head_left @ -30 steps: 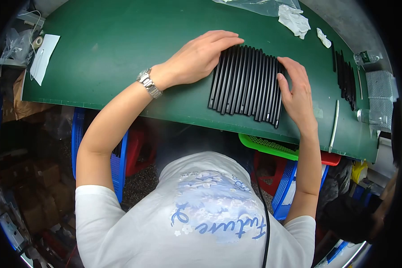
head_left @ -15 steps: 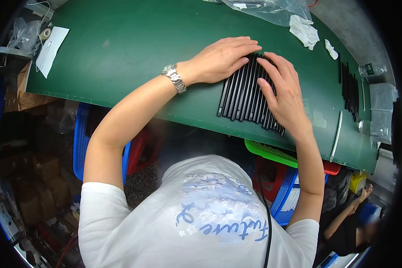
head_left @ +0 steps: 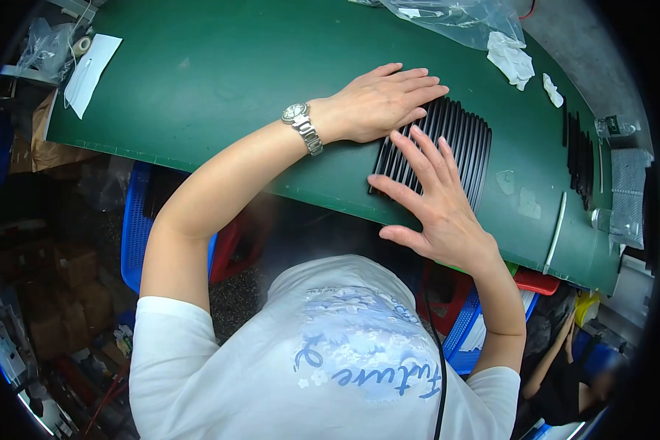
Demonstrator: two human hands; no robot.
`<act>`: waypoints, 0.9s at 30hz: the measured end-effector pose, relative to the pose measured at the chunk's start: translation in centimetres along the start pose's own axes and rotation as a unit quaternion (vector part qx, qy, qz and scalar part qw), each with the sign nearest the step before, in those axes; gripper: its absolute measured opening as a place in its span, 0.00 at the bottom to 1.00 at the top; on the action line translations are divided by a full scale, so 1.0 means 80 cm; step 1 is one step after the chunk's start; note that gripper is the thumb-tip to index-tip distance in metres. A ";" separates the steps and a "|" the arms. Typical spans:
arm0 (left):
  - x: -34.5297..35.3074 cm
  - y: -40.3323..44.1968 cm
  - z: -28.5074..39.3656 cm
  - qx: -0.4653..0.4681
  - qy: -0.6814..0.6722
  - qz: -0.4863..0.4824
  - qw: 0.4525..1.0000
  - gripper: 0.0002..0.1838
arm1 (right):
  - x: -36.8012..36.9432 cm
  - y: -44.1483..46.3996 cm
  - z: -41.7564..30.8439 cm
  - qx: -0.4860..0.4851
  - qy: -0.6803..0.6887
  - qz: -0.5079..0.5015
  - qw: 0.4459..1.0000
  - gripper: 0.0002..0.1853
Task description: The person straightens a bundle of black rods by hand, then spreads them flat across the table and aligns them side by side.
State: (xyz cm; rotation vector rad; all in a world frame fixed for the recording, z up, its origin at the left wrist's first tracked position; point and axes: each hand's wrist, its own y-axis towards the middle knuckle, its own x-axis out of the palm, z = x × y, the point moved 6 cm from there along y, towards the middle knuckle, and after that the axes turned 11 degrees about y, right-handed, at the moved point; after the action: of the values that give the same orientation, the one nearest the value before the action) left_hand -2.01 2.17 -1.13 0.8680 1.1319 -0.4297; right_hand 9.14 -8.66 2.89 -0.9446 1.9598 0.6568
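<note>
A row of thin black rods (head_left: 462, 139) lies side by side on the green table (head_left: 220, 81), near its front edge. My left hand (head_left: 381, 103), with a metal watch (head_left: 301, 125) on its wrist, rests flat at the far left end of the row, fingers stretched out. Over the near part of the rods, my right hand (head_left: 433, 198) is spread with its fingers apart. Its palm and fingers hide part of the row. Whether its fingertips touch the rods I cannot tell.
More black strips (head_left: 579, 161) lie at the table's right end, near a clear bottle (head_left: 614, 126) and a pale strip (head_left: 555, 233). Crumpled white paper (head_left: 510, 62) and clear plastic (head_left: 458, 20) lie at the back. A blue basket (head_left: 133, 242) stands below. Another person's arm (head_left: 554, 359) shows lower right.
My right hand has moved nearer to me and left, its fingers spreading wider. The rods now lie in a broader, more even row. My left hand has shifted slightly right.
</note>
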 end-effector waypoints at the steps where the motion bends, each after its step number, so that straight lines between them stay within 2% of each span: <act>1: 0.001 0.001 0.000 -0.002 -0.001 -0.006 1.000 0.27 | 0.000 -0.003 -0.004 -0.013 0.033 -0.019 0.999 0.33; 2: 0.002 0.002 0.001 -0.005 -0.003 -0.012 1.000 0.27 | -0.003 -0.004 -0.007 -0.025 0.083 -0.004 0.996 0.28; 5: 0.003 0.003 0.001 -0.007 -0.003 -0.016 1.000 0.28 | -0.018 -0.005 0.009 0.023 0.068 0.066 0.995 0.26; 7: 0.005 0.003 0.001 -0.013 -0.003 -0.022 1.000 0.28 | -0.035 -0.010 0.026 0.048 0.060 0.164 0.984 0.24; 9: 0.008 0.004 0.001 -0.015 0.006 -0.028 0.999 0.27 | -0.078 -0.019 0.015 0.009 0.060 0.236 0.970 0.24; 11: 0.010 0.004 0.001 -0.009 0.024 -0.038 0.999 0.27 | -0.123 -0.044 -0.023 -0.079 0.062 0.336 0.936 0.20; 12: 0.011 0.004 0.001 -0.008 0.029 -0.038 0.999 0.27 | -0.133 -0.064 -0.054 -0.124 0.132 0.466 0.866 0.18; 13: 0.012 0.005 0.000 -0.006 0.034 -0.037 0.999 0.26 | -0.144 -0.084 -0.075 -0.172 0.142 0.517 0.827 0.17; 17: 0.010 0.003 0.001 -0.003 0.045 -0.044 0.998 0.25 | -0.204 -0.151 -0.147 -0.268 0.114 0.446 0.846 0.15; 18: 0.011 0.002 0.002 0.001 0.050 -0.044 0.998 0.25 | -0.213 -0.125 -0.165 -0.214 0.047 0.452 0.865 0.20; 27: 0.016 0.013 0.010 0.024 0.054 -0.043 0.997 0.25 | -0.225 -0.123 -0.172 -0.256 0.058 0.424 0.867 0.19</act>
State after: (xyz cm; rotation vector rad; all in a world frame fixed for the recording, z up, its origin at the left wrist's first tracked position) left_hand -0.31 2.37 -1.76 0.8956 1.2655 -0.4881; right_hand 17.31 -17.72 24.36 -0.3474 2.3346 1.7134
